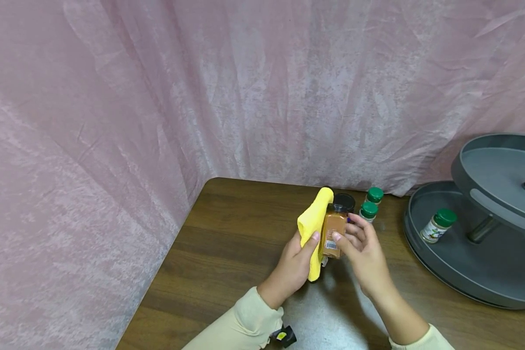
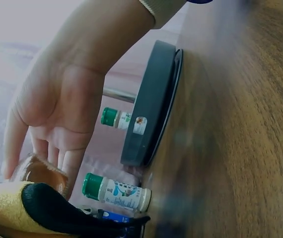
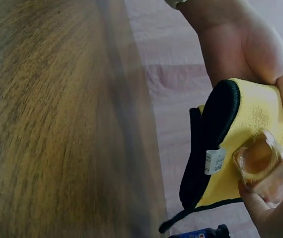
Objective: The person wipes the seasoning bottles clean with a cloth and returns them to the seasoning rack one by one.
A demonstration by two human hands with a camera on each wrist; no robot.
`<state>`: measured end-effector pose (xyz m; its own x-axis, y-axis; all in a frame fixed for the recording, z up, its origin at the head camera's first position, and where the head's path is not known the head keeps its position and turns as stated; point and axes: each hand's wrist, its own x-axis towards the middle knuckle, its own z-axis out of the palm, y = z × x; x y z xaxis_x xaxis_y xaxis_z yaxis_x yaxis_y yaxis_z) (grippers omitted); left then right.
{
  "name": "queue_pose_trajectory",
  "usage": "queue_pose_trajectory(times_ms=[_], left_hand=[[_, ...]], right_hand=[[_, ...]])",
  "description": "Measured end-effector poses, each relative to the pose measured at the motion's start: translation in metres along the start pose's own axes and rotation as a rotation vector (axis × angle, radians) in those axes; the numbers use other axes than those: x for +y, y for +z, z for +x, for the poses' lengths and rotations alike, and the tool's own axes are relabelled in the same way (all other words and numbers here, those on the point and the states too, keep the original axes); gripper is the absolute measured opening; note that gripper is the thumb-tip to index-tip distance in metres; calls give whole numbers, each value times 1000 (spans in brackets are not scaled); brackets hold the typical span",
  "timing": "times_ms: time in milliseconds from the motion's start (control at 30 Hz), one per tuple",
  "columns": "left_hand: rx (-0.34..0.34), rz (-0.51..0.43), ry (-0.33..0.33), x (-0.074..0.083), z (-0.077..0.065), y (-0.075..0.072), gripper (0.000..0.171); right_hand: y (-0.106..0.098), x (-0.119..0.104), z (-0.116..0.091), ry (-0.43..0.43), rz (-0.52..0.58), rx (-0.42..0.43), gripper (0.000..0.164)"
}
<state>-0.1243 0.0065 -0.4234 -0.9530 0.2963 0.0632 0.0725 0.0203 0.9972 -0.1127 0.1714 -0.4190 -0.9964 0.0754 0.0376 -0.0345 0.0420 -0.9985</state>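
My left hand [image 1: 292, 265] grips a folded yellow cloth [image 1: 313, 218] with dark edging, its thumb lying on the near side. In my right hand [image 1: 367, 253] is a clear spice jar [image 1: 334, 231] of orange-brown powder with a black lid, held upright between thumb and fingers. The jar is up against the cloth, above the table. From below, the right wrist view shows the jar's base [image 3: 258, 157] beside the cloth and a white tag [image 3: 214, 161] on the cloth's edge.
Two green-capped spice bottles [image 1: 369, 212] and a black-lidded jar [image 1: 344, 200] stand behind my hands on the wooden table [image 1: 210, 253]. At right is a grey two-tier turntable [image 1: 472, 287]; another green-capped bottle [image 1: 438, 226] stands on its lower tier. Pinkish curtains [image 1: 262, 87] hang behind.
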Motion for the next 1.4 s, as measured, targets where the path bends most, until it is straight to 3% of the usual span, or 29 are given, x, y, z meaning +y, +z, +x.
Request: queue_pose_trajectory(times_ms=[133,367,700,900,1133,1400], left_hand=[[-5,-20,6,0,-1,0,43],[-22,-34,12,1,-3,1,41],[55,5,22,5,3,-8,45],[56,-8,11,7,3,-11,44],[20,-5,21,6,1,-5,42],[-74,40,53,2,-3,2,39]], right_hand=[[0,1,1,1,31,-25,53],[4,6,0,-21,62,-76,53],[7,5,-5,22,-85,-115,56],[11,3,-8,6,-60,-148,56],[5,-2,-6,11,-22,-105,56],[-9,-10,2,1,67,26,49]])
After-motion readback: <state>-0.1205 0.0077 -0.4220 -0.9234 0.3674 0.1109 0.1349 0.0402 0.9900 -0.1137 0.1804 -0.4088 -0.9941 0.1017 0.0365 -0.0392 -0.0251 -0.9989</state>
